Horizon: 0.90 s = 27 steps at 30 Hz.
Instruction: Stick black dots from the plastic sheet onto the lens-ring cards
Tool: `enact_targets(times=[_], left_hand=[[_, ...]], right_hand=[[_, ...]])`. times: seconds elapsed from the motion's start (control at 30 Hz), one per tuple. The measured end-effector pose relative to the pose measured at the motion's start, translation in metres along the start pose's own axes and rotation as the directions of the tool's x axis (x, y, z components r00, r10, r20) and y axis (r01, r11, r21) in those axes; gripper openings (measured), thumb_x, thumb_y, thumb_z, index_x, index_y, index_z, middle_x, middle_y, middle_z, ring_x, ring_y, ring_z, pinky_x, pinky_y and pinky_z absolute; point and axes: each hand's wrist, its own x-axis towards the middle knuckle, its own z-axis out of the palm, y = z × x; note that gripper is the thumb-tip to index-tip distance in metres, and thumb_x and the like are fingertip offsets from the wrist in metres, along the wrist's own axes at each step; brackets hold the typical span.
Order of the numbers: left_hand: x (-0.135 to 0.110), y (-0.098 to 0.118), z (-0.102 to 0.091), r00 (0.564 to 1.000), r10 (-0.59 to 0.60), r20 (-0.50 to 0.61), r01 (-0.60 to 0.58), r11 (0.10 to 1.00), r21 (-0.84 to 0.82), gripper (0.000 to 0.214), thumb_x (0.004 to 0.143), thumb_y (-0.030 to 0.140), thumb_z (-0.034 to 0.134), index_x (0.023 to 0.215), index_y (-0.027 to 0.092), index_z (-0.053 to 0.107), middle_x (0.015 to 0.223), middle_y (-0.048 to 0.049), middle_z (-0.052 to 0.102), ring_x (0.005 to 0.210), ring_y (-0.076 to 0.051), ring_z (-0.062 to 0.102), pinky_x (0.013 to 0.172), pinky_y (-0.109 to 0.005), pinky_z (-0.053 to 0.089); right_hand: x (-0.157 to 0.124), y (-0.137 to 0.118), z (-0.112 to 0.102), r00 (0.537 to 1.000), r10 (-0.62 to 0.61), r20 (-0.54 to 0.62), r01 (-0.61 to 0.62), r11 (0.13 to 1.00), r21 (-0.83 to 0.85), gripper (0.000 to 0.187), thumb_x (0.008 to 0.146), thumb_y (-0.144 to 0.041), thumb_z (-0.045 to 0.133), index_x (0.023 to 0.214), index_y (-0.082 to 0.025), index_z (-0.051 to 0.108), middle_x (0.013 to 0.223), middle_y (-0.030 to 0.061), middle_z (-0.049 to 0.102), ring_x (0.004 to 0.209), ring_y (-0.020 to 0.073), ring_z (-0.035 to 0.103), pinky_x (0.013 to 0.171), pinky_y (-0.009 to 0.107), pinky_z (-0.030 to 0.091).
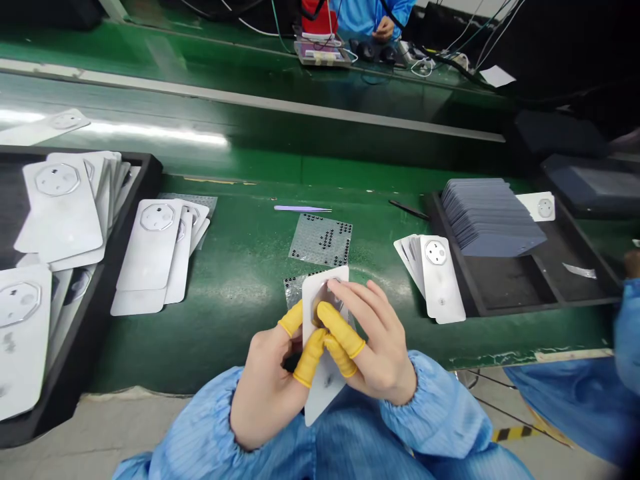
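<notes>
Both my hands hold one white plastic plate (320, 393) upright over my lap, at the front edge of the green bench. My left hand (267, 387) grips its left side, with yellow finger cots on thumb and forefinger. My right hand (375, 347) wraps the right side, its yellow-capped thumb pressing on the plate's round cut-out. A clear sheet dotted with small black parts (323, 240) lies just beyond the plate. Purple tweezers (303, 209) lie behind that sheet.
A black tray (135, 200) at the left holds several white plates, and a loose pile (155, 257) lies beside it. A fan of white plates (435, 277) sits at the right, next to a black tray (500, 287) with stacked grey sheets (490, 217). Another person's blue sleeve (627, 333) shows at the far right.
</notes>
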Motion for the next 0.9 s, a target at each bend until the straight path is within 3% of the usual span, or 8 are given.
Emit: enact_targets(times=[0.23, 0.37, 0.43, 0.5, 0.57, 0.67, 0.8, 0.9], left_hand=[[0.001, -0.003, 0.004, 0.992, -0.115, -0.042, 0.111, 0.99, -0.089, 0.037, 0.073, 0.004, 0.062, 0.106, 0.019, 0.068, 0.073, 0.0005, 0.074, 0.054, -0.013, 0.066, 0.052, -0.017, 0.054], [0.006, -0.004, 0.009, 0.98, -0.198, -0.013, 0.182, 0.923, -0.34, 0.035, 0.074, 0.007, 0.07, 0.105, 0.021, 0.068, 0.079, -0.0002, 0.077, 0.057, -0.013, 0.069, 0.05, -0.015, 0.053], [0.009, -0.005, 0.009, 0.976, -0.22, -0.003, 0.193, 0.864, -0.466, 0.032, 0.077, 0.012, 0.071, 0.106, 0.024, 0.068, 0.08, -0.0003, 0.077, 0.06, -0.013, 0.07, 0.052, -0.016, 0.054], [0.011, -0.008, 0.009, 0.972, -0.236, 0.004, 0.198, 0.807, -0.556, 0.028, 0.083, 0.017, 0.068, 0.109, 0.026, 0.067, 0.083, -0.0009, 0.077, 0.064, -0.015, 0.071, 0.055, -0.018, 0.056], [0.013, -0.011, 0.008, 0.971, -0.239, 0.008, 0.197, 0.783, -0.59, 0.027, 0.085, 0.021, 0.066, 0.111, 0.027, 0.066, 0.088, -0.002, 0.077, 0.069, -0.016, 0.072, 0.058, -0.021, 0.057], [0.017, -0.015, 0.008, 0.968, -0.248, -0.034, 0.193, 0.826, -0.53, 0.019, 0.083, 0.025, 0.068, 0.103, 0.024, 0.07, 0.086, -0.0024, 0.076, 0.067, -0.016, 0.07, 0.057, -0.021, 0.057], [0.021, -0.02, 0.011, 0.958, -0.214, -0.193, 0.152, 0.944, -0.292, 0.013, 0.08, 0.029, 0.07, 0.083, 0.016, 0.073, 0.068, -0.0017, 0.073, 0.056, -0.014, 0.065, 0.049, -0.019, 0.052], [0.02, -0.026, 0.018, 0.962, -0.118, -0.247, 0.094, 0.99, -0.109, 0.016, 0.073, 0.028, 0.075, 0.07, 0.013, 0.072, 0.049, 0.0017, 0.063, 0.042, -0.011, 0.056, 0.041, -0.018, 0.045]], right_hand=[[-0.009, -0.003, 0.008, 0.98, 0.063, 0.191, -0.1, 0.976, 0.194, 0.045, 0.094, -0.026, 0.041, 0.134, -0.005, 0.046, 0.146, 0.0261, 0.036, 0.138, 0.0378, 0.033, 0.103, 0.057, 0.044], [-0.02, 0.005, 0.02, 0.99, 0.126, 0.055, -0.137, 0.891, 0.434, 0.05, 0.094, -0.02, 0.039, 0.144, -0.021, 0.037, 0.155, 0.009, 0.026, 0.14, 0.0298, 0.032, 0.112, 0.055, 0.036], [-0.024, 0.006, 0.024, 0.962, 0.272, -0.027, -0.221, 0.832, 0.509, 0.053, 0.094, -0.021, 0.043, 0.145, -0.028, 0.034, 0.158, 0.0028, 0.02, 0.143, 0.0289, 0.029, 0.114, 0.055, 0.034], [-0.024, 0.003, 0.026, 0.872, 0.488, -0.032, -0.361, 0.686, 0.632, 0.058, 0.093, -0.024, 0.05, 0.147, -0.031, 0.029, 0.158, 0.003, 0.022, 0.142, 0.0285, 0.03, 0.112, 0.053, 0.038], [-0.02, 0.001, 0.026, 0.771, 0.632, 0.079, -0.436, 0.434, 0.788, 0.061, 0.092, -0.026, 0.055, 0.146, -0.034, 0.028, 0.149, 0.0057, 0.04, 0.133, 0.0254, 0.047, 0.105, 0.048, 0.048], [-0.014, 0.001, 0.026, 0.708, 0.641, 0.297, -0.479, 0.126, 0.869, 0.044, 0.091, -0.029, 0.059, 0.134, -0.03, 0.048, 0.119, 0.0045, 0.068, 0.105, 0.0205, 0.068, 0.09, 0.039, 0.059], [-0.012, 0.0, 0.028, 0.625, 0.679, 0.386, -0.488, -0.046, 0.871, 0.052, 0.081, -0.028, 0.071, 0.129, -0.028, 0.05, 0.107, 0.0026, 0.072, 0.092, 0.0176, 0.072, 0.078, 0.031, 0.062], [-0.015, -0.004, 0.035, 0.597, 0.696, 0.398, -0.507, -0.057, 0.86, 0.064, 0.077, -0.028, 0.074, 0.133, -0.027, 0.043, 0.098, 0.0023, 0.074, 0.077, 0.0146, 0.073, 0.063, 0.024, 0.061]])
